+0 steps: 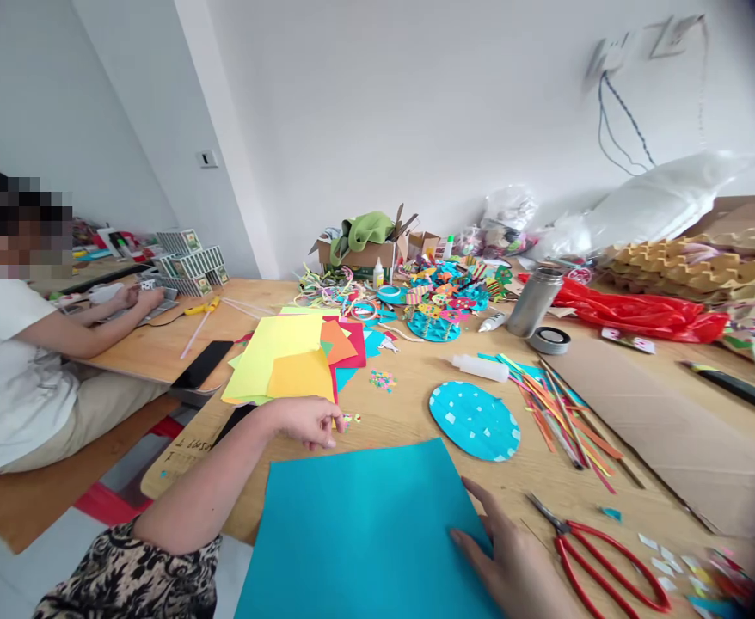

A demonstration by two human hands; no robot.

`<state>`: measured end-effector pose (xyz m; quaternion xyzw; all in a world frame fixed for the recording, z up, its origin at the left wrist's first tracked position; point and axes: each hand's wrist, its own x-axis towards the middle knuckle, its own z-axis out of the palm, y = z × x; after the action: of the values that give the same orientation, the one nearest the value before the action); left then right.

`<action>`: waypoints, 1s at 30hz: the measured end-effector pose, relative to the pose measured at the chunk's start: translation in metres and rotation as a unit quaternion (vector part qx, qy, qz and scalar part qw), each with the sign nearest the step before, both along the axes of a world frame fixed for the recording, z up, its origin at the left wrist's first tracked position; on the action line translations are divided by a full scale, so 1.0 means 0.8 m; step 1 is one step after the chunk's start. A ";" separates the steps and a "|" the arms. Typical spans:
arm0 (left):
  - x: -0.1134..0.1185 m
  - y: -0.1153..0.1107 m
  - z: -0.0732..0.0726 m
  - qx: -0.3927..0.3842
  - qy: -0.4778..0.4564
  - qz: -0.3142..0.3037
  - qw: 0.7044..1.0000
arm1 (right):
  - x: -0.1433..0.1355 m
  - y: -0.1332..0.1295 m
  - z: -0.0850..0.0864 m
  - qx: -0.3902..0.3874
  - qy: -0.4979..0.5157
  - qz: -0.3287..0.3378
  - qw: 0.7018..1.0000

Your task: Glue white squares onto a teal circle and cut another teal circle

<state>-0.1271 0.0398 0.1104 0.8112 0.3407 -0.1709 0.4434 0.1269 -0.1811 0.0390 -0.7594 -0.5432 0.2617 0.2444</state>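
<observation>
Covering worktop (398, 430) with blue sheet (352, 533), with right fingers (487, 503) spread at its edge and left fingers (323, 423) curled beyond; cannot tell either grasp. Sliding sideways, could snag on scissors (566, 527) right of sheet, or scatter paper bits (383, 381) beyond.

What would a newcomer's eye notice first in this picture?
Probably the large blue sheet in the foreground, with the person's right hand at its right edge. Next might come the red-handled scissors lying right of that hand, then the crumpled red plastic farther back on the right.
</observation>
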 end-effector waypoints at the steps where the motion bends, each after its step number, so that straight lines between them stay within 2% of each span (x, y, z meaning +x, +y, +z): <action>1: 0.002 -0.003 0.000 0.012 0.000 -0.006 1.000 | -0.001 -0.001 -0.002 0.001 -0.011 0.000 1.000; 4: 0.005 -0.018 0.008 0.065 0.000 -0.021 0.998 | -0.002 -0.001 -0.004 0.013 -0.011 -0.003 1.000; 8: 0.004 -0.047 0.036 0.177 0.000 -0.034 0.984 | -0.003 -0.001 -0.002 0.031 0.027 -0.024 0.999; 11: -0.007 -0.064 0.053 0.191 -0.024 0.006 0.981 | 0.000 -0.003 -0.002 0.041 0.074 -0.023 0.996; 14: -0.027 -0.072 0.056 0.213 -0.026 0.065 0.975 | 0.005 -0.009 0.000 0.060 0.166 -0.019 0.984; 19: -0.061 -0.077 0.033 0.224 -0.034 0.175 0.958 | 0.014 -0.016 0.000 0.052 0.379 -0.023 0.924; 22: -0.073 -0.082 0.014 0.198 -0.058 0.251 0.946 | 0.018 -0.016 -0.004 0.054 0.443 -0.048 0.894; 26: -0.078 -0.094 -0.008 0.166 -0.077 0.326 0.927 | 0.023 -0.015 -0.010 0.061 0.448 -0.083 0.888; 30: -0.079 -0.100 -0.028 0.111 -0.180 0.410 0.887 | 0.022 -0.013 -0.010 0.067 0.432 -0.099 0.894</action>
<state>-0.1903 -0.0400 0.0884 0.6601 0.5741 0.2140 0.4347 0.1444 -0.1912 0.0312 -0.6034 -0.3224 0.5009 0.5302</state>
